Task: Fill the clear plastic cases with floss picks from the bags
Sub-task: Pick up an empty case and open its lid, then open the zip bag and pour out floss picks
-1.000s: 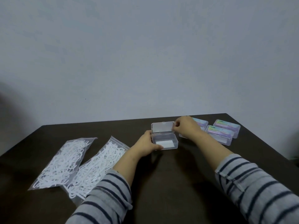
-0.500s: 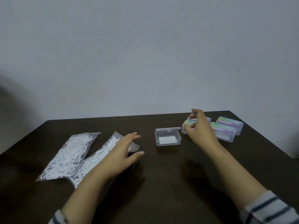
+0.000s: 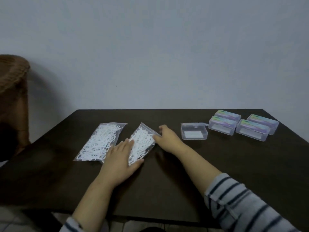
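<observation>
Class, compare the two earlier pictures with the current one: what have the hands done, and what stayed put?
Both hands left the open clear case and moved left to the nearer bag of floss picks. The left hand now rests flat on it; the right hand touches its upper corner. The other bag and four closed cases stayed put.

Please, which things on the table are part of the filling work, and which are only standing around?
Part of the job: right bag of floss picks, under left hand and right hand; left bag; open clear case; four labelled cases.

Only standing around: brown chair.
</observation>
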